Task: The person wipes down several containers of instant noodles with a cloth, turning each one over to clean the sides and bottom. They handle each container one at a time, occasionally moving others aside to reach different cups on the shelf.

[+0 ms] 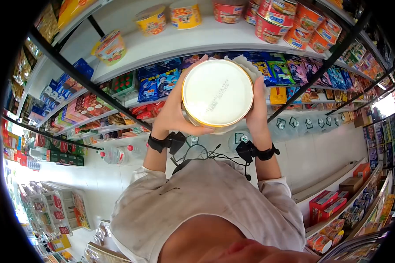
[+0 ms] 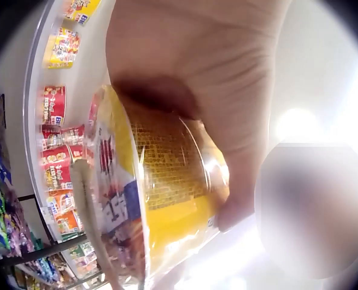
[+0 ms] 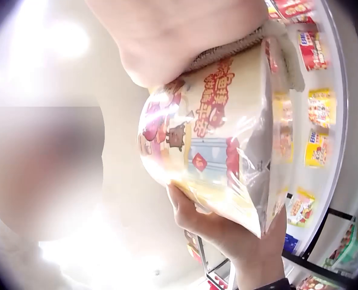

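Both hands hold up an instant noodle bowl [image 1: 217,93] in front of the shelves, its pale round end with a line of printed marks facing the head camera. My left hand [image 1: 174,113] grips one side, thumb along the near edge. On the opposite side, my right hand [image 1: 258,107] holds a pale cloth [image 1: 248,68] against the bowl, its fingers mostly hidden behind. In the right wrist view the cloth [image 3: 239,46] shows as a rough strip between palm and bowl. Clear film wraps the bowl [image 3: 212,121], which has red lettering and cartoon print.
A white shelf [image 1: 171,41] behind the hands bears yellow noodle bowls [image 1: 185,15] and stacked red ones [image 1: 274,24]. Blue snack packets [image 1: 156,85] hang or lie below. Bottles [image 1: 112,155] stand on the floor, and black cables [image 1: 210,153] run between the wrists.
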A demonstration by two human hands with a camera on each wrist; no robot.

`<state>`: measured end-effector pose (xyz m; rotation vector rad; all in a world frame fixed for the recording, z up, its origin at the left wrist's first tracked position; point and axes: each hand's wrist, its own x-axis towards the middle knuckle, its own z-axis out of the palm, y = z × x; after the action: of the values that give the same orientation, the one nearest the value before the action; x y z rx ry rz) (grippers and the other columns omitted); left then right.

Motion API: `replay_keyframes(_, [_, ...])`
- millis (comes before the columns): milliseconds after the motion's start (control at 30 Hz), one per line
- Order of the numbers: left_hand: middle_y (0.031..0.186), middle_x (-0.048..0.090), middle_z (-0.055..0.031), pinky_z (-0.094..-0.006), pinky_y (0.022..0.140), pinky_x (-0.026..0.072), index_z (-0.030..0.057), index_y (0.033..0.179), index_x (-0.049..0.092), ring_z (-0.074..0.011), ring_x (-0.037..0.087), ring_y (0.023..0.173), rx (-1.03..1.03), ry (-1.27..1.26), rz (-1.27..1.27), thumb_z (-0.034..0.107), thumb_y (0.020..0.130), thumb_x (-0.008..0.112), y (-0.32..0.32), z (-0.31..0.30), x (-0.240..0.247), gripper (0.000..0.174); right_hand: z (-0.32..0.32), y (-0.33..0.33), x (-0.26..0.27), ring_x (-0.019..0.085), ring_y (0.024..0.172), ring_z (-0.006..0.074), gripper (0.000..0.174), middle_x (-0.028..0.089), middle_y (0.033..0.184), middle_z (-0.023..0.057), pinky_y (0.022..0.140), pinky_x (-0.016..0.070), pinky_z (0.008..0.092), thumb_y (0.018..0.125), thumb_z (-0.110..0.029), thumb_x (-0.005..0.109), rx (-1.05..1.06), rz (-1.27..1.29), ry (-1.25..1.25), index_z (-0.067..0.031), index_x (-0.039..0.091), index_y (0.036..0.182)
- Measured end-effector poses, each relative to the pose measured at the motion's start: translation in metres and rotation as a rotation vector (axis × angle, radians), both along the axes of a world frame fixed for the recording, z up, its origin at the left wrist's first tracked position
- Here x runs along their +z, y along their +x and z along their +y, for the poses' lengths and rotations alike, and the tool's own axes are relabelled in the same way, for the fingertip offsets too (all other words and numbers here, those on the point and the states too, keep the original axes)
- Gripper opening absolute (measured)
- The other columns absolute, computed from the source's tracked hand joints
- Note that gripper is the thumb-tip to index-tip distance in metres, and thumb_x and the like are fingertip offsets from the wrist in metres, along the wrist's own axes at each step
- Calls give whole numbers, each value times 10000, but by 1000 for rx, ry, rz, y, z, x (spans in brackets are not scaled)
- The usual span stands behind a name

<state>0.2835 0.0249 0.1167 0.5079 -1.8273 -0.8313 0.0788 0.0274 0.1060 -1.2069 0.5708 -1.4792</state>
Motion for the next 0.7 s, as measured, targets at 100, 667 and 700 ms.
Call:
replay_keyframes(100, [1555,320,-185,-420,1162,287,12,1518,271,-295,335,1437,-29,-55,48,322,441,981,-41,-5,1,1326,6,-33,5,558,1207,161,612,580,1326,94,1005,447,303,1074,-482,262,-80,57,-110,-3,485,1382])
replay_keyframes(667, [1408,455,-258,-507,1080,365,-30,1391,420,-442,458,1284,459,-378,-368,224,614,869,-99,-48,-32,932,9,-58,5,361,1413,348,543,397,1528,143,1165,240,490,983,-317,434,-433,1011,-751,-51,446,1456])
replay_keyframes(700, [1409,456,-255,-515,1081,362,-35,1385,425,-445,458,1281,475,-406,-403,223,633,857,-93,-47,-32,905,3,-53,6,357,1414,355,542,394,1529,146,1168,237,491,987,-320,435,-425,1018,-746,-50,442,1458])
